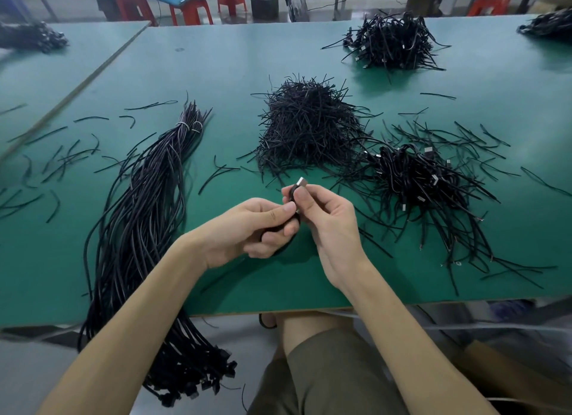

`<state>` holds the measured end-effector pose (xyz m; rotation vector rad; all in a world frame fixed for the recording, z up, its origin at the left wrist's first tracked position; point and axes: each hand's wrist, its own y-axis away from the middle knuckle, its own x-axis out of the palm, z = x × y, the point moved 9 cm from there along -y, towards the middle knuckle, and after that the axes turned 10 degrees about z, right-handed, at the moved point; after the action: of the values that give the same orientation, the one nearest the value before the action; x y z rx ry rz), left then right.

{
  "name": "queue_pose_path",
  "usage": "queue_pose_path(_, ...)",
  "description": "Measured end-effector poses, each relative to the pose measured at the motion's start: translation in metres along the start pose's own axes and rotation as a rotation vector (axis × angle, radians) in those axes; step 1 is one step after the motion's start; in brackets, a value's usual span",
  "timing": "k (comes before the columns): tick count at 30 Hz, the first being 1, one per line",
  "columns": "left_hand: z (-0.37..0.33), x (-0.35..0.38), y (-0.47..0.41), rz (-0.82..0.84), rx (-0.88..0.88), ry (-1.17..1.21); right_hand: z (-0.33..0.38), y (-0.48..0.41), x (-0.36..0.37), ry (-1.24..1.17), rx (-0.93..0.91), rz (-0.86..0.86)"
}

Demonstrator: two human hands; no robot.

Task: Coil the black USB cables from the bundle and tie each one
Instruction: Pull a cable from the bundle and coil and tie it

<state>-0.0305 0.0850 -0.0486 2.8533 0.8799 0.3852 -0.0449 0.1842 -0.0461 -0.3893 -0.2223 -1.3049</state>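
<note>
Hands are meeting over the near middle of the green table (241, 61), and I am watching them share one black USB cable (291, 195). The left hand (247, 229) is curling round the small coil, thumb and forefinger pinching the turns so they are not springing apart. The right hand (332, 225) is pinching the cable just under its metal plug (301, 182), which is sticking up toward the far side. I am judging that the coil is about wound and is waiting for a tie. The layout is serving that order of work. The long bundle (139, 216) of uncoiled cables is lying to the left, its plug ends hanging off the near edge. The heap of short ties (309, 126) is sitting just beyond the hands, within easy reach. The pile of finished coils (414, 182) is lying to the right, ready to take this one.
</note>
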Motion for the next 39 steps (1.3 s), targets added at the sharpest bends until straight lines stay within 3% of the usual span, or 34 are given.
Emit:
queue_pose_path(7,0.001,0.005,-0.001,0.061,-0.031,-0.037,-0.001,0.000,-0.006,-0.078,0.028,-0.052)
queue_pose_path(12,0.001,-0.001,-0.001,-0.006,-0.003,-0.015,-0.005,-0.001,-0.005,-0.016,0.054,-0.047)
queue_pose_path(19,-0.011,-0.029,0.003,-0.208,0.190,0.171,-0.008,-0.002,0.003,0.242,0.042,0.016)
queue_pose_path(26,-0.021,-0.047,0.008,-0.333,0.417,0.462,-0.014,-0.003,0.028,0.440,0.078,0.234)
queue_pose_path(31,-0.021,-0.044,0.005,-0.318,0.417,0.407,-0.022,-0.002,0.034,0.551,0.122,0.282)
queue_pose_path(39,-0.018,-0.041,0.004,-0.247,0.378,0.284,-0.016,-0.003,0.024,0.505,0.075,0.183)
